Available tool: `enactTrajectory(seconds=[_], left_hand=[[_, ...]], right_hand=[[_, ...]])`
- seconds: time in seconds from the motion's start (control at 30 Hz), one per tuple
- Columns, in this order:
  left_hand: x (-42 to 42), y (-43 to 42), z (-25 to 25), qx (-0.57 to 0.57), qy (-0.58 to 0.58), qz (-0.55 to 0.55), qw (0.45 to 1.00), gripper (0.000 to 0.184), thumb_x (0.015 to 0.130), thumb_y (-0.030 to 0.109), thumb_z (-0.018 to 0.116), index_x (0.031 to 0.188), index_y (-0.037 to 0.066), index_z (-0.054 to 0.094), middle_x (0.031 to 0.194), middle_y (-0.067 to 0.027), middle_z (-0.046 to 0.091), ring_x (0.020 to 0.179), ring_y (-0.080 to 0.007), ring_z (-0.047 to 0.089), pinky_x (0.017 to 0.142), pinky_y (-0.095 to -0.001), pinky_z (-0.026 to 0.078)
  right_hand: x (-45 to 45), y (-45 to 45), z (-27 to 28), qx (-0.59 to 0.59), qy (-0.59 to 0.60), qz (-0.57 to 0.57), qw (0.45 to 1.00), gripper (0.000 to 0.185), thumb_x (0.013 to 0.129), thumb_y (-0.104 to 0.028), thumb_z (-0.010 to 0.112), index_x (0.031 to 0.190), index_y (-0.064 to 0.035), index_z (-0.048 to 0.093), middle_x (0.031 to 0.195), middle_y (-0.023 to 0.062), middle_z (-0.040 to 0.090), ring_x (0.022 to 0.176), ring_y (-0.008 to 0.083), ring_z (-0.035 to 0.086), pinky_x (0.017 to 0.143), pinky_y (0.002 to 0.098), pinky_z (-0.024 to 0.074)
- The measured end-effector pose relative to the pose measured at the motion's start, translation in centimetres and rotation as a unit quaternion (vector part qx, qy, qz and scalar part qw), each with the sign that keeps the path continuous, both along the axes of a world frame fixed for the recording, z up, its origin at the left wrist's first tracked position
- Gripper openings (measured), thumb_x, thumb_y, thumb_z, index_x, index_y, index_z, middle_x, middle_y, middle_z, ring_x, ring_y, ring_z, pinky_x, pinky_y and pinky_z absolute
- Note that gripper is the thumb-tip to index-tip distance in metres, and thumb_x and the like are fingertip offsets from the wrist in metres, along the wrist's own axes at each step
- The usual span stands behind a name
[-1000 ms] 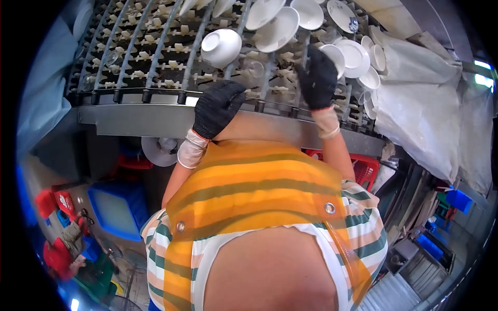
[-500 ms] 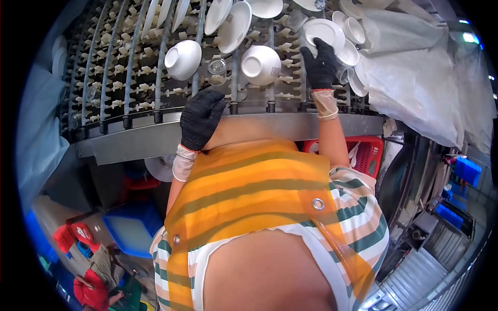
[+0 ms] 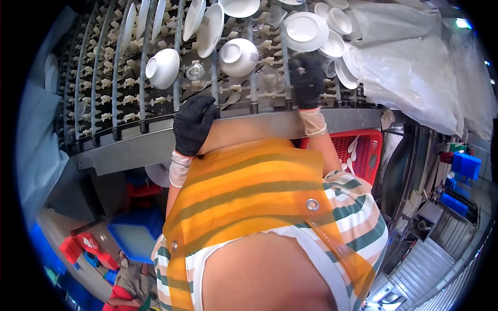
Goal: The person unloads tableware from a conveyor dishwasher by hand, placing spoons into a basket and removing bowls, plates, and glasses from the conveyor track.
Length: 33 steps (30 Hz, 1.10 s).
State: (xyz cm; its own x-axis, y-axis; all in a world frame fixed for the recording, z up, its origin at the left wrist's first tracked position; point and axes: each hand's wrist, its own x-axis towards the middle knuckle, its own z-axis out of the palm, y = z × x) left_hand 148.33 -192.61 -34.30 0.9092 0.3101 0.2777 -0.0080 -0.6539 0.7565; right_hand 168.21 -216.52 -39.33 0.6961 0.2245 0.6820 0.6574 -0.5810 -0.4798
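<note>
My left hand (image 3: pixel 194 126), in a black knitted glove over a clear one, rests at the metal edge of a dish conveyor (image 3: pixel 111 142). Its fingers are curled together; whatever they may hold is hidden. Just beyond its fingertips lies a spoon (image 3: pixel 232 99). My right hand (image 3: pixel 307 81), gloved alike and smeared by motion, is over the belt, just below a stack of white plates (image 3: pixel 307 32). A tilted white bowl (image 3: pixel 163 69), a small clear glass (image 3: pixel 195 72) and an upside-down white bowl (image 3: pixel 238 57) sit between the pegs ahead.
White oval plates (image 3: pixel 211 31) lean upright in the pegs farther back. More bowls (image 3: pixel 332 46) cluster at the right beside a plastic sheet (image 3: pixel 420 78). Below the edge, a red basket (image 3: pixel 369 155) contains white spoons. Behind at left are a blue tub (image 3: pixel 136 236) and another person (image 3: pixel 127 285).
My right hand has come off the plate stack and drawn back toward the edge. Bowls, plates and glass have shifted left in view. My left hand has barely moved, still curled.
</note>
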Motion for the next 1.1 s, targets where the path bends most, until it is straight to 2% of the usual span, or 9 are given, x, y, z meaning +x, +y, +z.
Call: enactTrajectory(seconds=[0.13, 0.23, 0.27, 0.37, 0.43, 0.5, 0.67, 0.77, 1.1], left_hand=[[0.1, -0.5, -0.6, -0.04, -0.009, -0.011, 0.999, 0.017, 0.08, 0.007, 0.065, 0.096, 0.0, 0.067, 0.089, -0.0154, 0.065, 0.082, -0.0271, 0.065, 0.072, -0.0334, 0.051], [0.8, -1.4, -1.4, -0.184, 0.023, 0.006, 0.983, 0.017, 0.081, 0.004, 0.065, 0.098, 0.001, 0.067, 0.087, -0.012, 0.066, 0.079, -0.0204, 0.064, 0.073, -0.0303, 0.051], [1.1, -1.7, -1.8, -0.226, 0.024, -0.014, 0.974, 0.026, 0.08, 0.003, 0.066, 0.106, 0.002, 0.064, 0.093, -0.0101, 0.064, 0.083, -0.0179, 0.063, 0.075, -0.0295, 0.051], [1.6, -3.1, -1.7, -0.32, 0.019, -0.039, 0.946, 0.051, 0.078, 0.002, 0.069, 0.125, 0.005, 0.051, 0.108, -0.0086, 0.058, 0.093, -0.0156, 0.058, 0.08, -0.029, 0.051], [2.4, -4.3, -1.5, -0.404, 0.009, -0.06, 0.913, 0.078, 0.074, 0.002, 0.073, 0.141, 0.008, 0.032, 0.123, -0.0095, 0.047, 0.104, -0.0163, 0.051, 0.085, -0.0293, 0.05], [3.1, -4.9, 0.1, -0.433, 0.014, -0.065, 0.899, 0.096, 0.07, 0.004, 0.077, 0.147, 0.008, 0.019, 0.132, -0.0111, 0.038, 0.113, -0.0173, 0.046, 0.088, -0.03, 0.049], [2.9, -4.4, -0.2, -0.441, -0.043, -0.107, 0.89, 0.083, 0.069, 0.007, 0.081, 0.138, 0.002, 0.034, 0.128, -0.0111, 0.046, 0.115, -0.0181, 0.047, 0.093, -0.0313, 0.046], [2.3, -4.9, -0.8, -0.416, -0.023, -0.044, 0.908, 0.05, 0.079, -0.001, 0.069, 0.125, 0.002, 0.049, 0.116, -0.0068, 0.056, 0.105, -0.0162, 0.055, 0.088, -0.0281, 0.047], [1.8, -7.6, -2.3, -0.418, -0.078, 0.005, 0.905, 0.035, 0.08, -0.001, 0.07, 0.111, 0.003, 0.055, 0.111, -0.0074, 0.058, 0.1, -0.0147, 0.056, 0.085, -0.0262, 0.048]], right_hand=[[3.8, -5.5, -0.2, -0.113, -0.105, -0.221, 0.963, 0.055, 0.075, -0.022, 0.073, 0.125, -0.0073, 0.054, 0.087, 0.012, 0.067, 0.075, 0.0306, 0.063, 0.071, 0.0393, 0.0496], [3.6, -6.9, -1.2, -0.178, 0.107, -0.182, 0.961, 0.061, 0.077, -0.022, 0.07, 0.131, -0.0061, 0.047, 0.085, 0.0161, 0.065, 0.075, 0.031, 0.063, 0.07, 0.0428, 0.0487], [2.8, -6.9, -0.3, -0.175, 0.049, -0.139, 0.973, 0.061, 0.075, -0.018, 0.072, 0.13, -0.0049, 0.048, 0.082, 0.0149, 0.065, 0.074, 0.0274, 0.064, 0.067, 0.0388, 0.0493], [-0.5, -3.7, 3.7, -0.023, 0.09, -0.073, 0.993, 0.055, 0.078, -0.007, 0.07, 0.128, -0.0028, 0.048, 0.079, 0.0098, 0.064, 0.072, 0.0191, 0.063, 0.069, 0.031, 0.0498], [-3.4, -1.0, 6.0, 0.274, 0.323, 0.14, 0.895, 0.051, 0.079, 0.0, 0.067, 0.126, -0.0023, 0.051, 0.084, 0.0052, 0.064, 0.075, 0.0136, 0.059, 0.071, 0.0279, 0.0488], [-5.6, 1.0, 6.0, 0.277, 0.391, 0.229, 0.847, 0.052, 0.078, 0.004, 0.068, 0.126, 0.0, 0.049, 0.086, 0.0036, 0.062, 0.077, 0.0094, 0.057, 0.071, 0.0228, 0.0481], [-8.4, 3.1, 6.0, 0.252, 0.508, 0.324, 0.757, 0.057, 0.077, 0.005, 0.067, 0.13, -0.0004, 0.046, 0.085, 0.0048, 0.062, 0.077, 0.0105, 0.058, 0.072, 0.0246, 0.0485], [-8.6, 3.2, 5.5, 0.232, 0.489, 0.342, 0.768, 0.056, 0.077, 0.008, 0.065, 0.13, -0.0004, 0.046, 0.086, 0.0049, 0.062, 0.079, 0.0106, 0.058, 0.073, 0.0245, 0.049], [-8.2, 2.1, 5.0, 0.262, 0.523, 0.3, 0.754, 0.05, 0.081, 0.005, 0.064, 0.128, 0.0004, 0.046, 0.095, 0.0058, 0.061, 0.084, 0.0115, 0.059, 0.074, 0.0248, 0.0511]])
